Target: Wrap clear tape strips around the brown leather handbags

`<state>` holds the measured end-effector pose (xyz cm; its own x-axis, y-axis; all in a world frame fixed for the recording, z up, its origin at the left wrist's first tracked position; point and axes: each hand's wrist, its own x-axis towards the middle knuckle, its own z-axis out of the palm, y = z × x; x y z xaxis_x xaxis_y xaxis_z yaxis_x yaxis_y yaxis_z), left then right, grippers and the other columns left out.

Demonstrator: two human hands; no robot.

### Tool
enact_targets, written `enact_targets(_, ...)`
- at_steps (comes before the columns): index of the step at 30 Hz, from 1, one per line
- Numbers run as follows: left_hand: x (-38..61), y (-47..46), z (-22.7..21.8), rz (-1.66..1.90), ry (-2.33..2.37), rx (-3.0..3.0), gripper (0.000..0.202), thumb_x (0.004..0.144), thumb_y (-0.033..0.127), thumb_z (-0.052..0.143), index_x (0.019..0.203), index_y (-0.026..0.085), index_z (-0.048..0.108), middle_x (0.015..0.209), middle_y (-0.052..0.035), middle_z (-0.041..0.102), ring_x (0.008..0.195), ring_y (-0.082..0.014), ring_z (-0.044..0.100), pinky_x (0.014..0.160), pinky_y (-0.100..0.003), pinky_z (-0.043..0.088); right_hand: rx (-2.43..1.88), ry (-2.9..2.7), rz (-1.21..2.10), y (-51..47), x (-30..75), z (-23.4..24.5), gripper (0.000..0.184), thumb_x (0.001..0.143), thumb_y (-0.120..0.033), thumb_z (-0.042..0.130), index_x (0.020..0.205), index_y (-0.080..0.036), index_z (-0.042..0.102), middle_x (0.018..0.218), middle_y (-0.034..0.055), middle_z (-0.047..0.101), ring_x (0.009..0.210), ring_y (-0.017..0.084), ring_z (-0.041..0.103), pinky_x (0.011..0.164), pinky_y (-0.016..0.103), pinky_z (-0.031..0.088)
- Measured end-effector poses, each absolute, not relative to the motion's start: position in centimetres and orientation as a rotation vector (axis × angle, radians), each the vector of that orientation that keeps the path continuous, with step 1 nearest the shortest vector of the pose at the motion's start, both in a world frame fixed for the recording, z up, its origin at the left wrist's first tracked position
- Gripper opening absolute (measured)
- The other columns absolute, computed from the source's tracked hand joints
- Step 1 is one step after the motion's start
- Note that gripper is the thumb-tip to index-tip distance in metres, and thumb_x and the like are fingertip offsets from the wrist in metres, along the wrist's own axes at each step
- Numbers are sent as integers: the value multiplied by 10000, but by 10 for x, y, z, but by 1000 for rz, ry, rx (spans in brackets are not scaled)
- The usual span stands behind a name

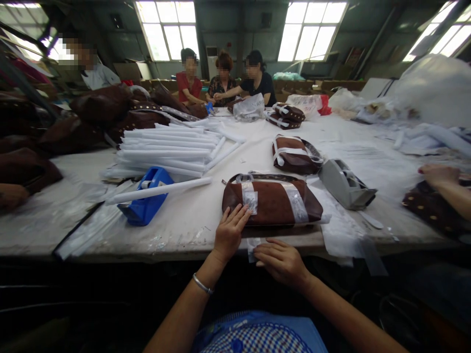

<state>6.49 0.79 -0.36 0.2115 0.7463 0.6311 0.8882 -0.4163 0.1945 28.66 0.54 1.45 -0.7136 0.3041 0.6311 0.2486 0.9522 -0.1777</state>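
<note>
A brown handbag lies at the table's front edge, with white strips and clear tape across its body. My left hand rests on the bag's lower left front, fingers stretched out beside the taped left strip. Just below the bag, my right hand has its fingertips on a piece of clear tape at the table edge; the thumb side is partly hidden. A grey tape dispenser stands right of the bag. To the left is a blue tape dispenser with a white paper roll lying across it.
A pile of white paper rolls is at the left. Another strapped brown bag lies behind mine. Brown bags are heaped far left. Another person's hand is over a studded bag at right. Several people sit or stand beyond the table.
</note>
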Motion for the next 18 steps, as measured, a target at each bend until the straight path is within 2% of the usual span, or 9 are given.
enact_targets(3,65,7,-5,-1012,-1543,-2277,755,841,-44,389,1527,265,329,1494,-54,498,1425,-221,413,1170,-534,369,-627,-2262,5,21,280,34,291,923,-235,651,1214,-236,658,1215,70,718,1192,224,637,1096,446,474)
enact_targets(5,65,7,-6,-1025,-1533,-2273,732,861,-25,406,1529,265,324,1492,-59,501,1426,-227,411,1168,-542,370,-821,-2186,-69,36,271,45,270,905,-269,672,1171,-222,683,1400,115,595,1361,302,487,1139,536,404)
enact_targets(7,65,7,-6,-1040,-1523,-2261,721,872,-18,416,1528,267,326,1485,-61,510,1422,-228,418,1164,-544,375,-939,-2192,-77,51,262,51,241,876,-314,703,1091,-206,711,1534,135,441,1444,366,350,1149,604,355)
enact_targets(9,65,8,-6,-1048,-1517,-2249,718,875,-22,418,1526,269,330,1478,-60,518,1413,-228,430,1160,-539,384,-979,-2232,-32,62,254,53,227,856,-328,720,1049,-208,721,1580,127,365,1462,386,303,1145,630,338)
enact_targets(13,65,9,-8,-1045,-1514,-2245,737,868,-38,412,1532,266,313,1481,-53,516,1408,-230,438,1152,-542,397,-1022,-2227,61,73,245,50,225,841,-349,732,1033,-230,734,1578,116,370,1463,385,298,1132,661,319)
enact_targets(18,65,9,-8,-1083,-1522,-2199,803,836,-66,394,1560,242,235,1495,-85,498,1393,-222,460,1140,-522,419,-1023,-2162,190,76,238,49,112,858,-347,715,830,-246,753,1490,80,503,1446,361,338,1138,671,284)
